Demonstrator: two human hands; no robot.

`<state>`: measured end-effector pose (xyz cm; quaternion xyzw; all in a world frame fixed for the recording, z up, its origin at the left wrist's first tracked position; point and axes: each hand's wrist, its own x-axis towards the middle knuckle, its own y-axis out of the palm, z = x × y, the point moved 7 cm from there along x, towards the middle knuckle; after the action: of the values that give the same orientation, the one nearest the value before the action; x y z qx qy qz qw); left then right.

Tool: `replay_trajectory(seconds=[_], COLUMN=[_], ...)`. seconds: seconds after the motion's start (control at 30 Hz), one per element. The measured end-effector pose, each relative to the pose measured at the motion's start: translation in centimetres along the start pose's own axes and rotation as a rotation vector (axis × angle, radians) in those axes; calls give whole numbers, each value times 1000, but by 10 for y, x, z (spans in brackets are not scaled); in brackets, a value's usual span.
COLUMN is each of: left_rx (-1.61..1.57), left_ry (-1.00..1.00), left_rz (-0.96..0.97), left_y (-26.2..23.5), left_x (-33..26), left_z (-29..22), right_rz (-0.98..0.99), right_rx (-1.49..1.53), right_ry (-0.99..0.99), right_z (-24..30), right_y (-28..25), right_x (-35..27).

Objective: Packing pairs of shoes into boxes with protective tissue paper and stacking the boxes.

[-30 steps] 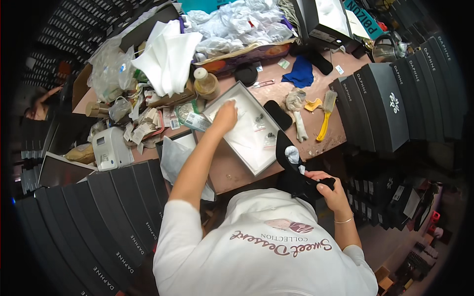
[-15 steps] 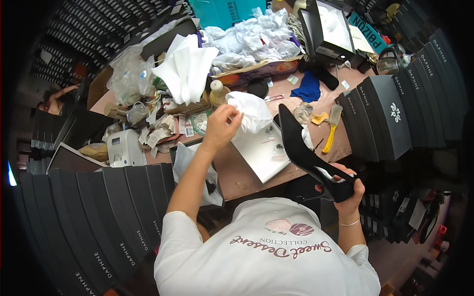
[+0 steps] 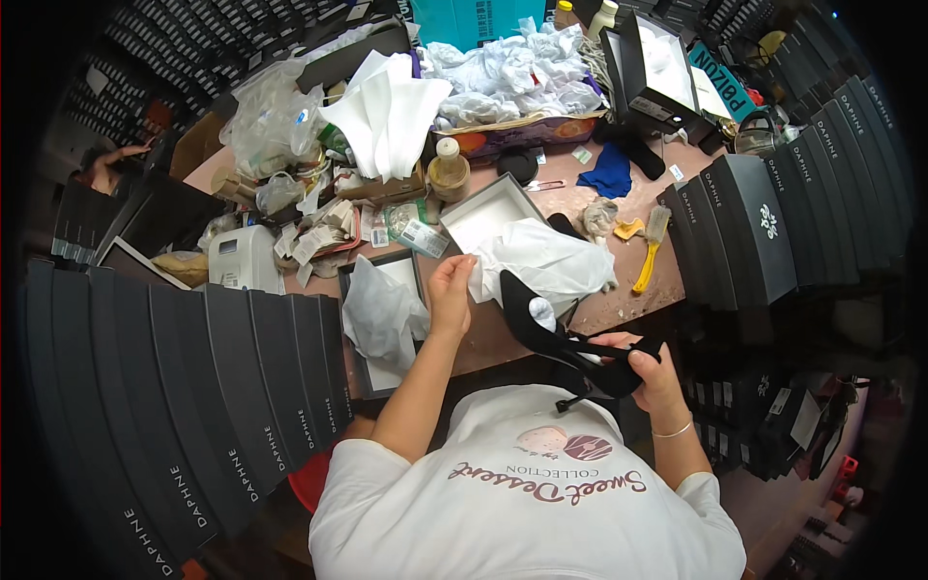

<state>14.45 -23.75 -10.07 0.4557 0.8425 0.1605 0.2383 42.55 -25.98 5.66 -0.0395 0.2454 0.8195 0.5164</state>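
Over a cluttered table [image 3: 503, 333], the right hand [image 3: 650, 372] is closed around a black high-heeled shoe [image 3: 565, 338], held at its heel end. It looks stiff and light, best gripped at the heel. The left hand [image 3: 450, 295] pinches soft, crumpled white tissue paper [image 3: 541, 259] lying over an open shoebox [image 3: 483, 215].

My left hand [image 3: 450, 290] grips the edge of the tissue paper [image 3: 541, 259], which lies in the open box [image 3: 483, 215] on the table [image 3: 619, 304]. My right hand [image 3: 646, 372] holds the high-heeled shoe [image 3: 565, 338] near the table's front edge. A brush [image 3: 650, 246] lies right of the box; stacked boxes [image 3: 744, 232] stand beyond it.
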Motion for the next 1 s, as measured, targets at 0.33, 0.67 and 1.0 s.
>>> replay_trajectory(seconds=[0.33, 0.67, 1.0], left_rx=[489, 564, 1298], left_ry=[133, 31, 1034], left_rz=[-148, 43, 414], left_y=[-85, -115, 47], left_x=[-41, -87, -62], left_z=[13, -18, -107], right_rz=[-189, -218, -203], right_rx=[29, -109, 376], right_ry=[-4, 218, 11], right_z=[-51, -108, -49], right_y=[-34, -51, -70], right_x=[49, 88, 41])
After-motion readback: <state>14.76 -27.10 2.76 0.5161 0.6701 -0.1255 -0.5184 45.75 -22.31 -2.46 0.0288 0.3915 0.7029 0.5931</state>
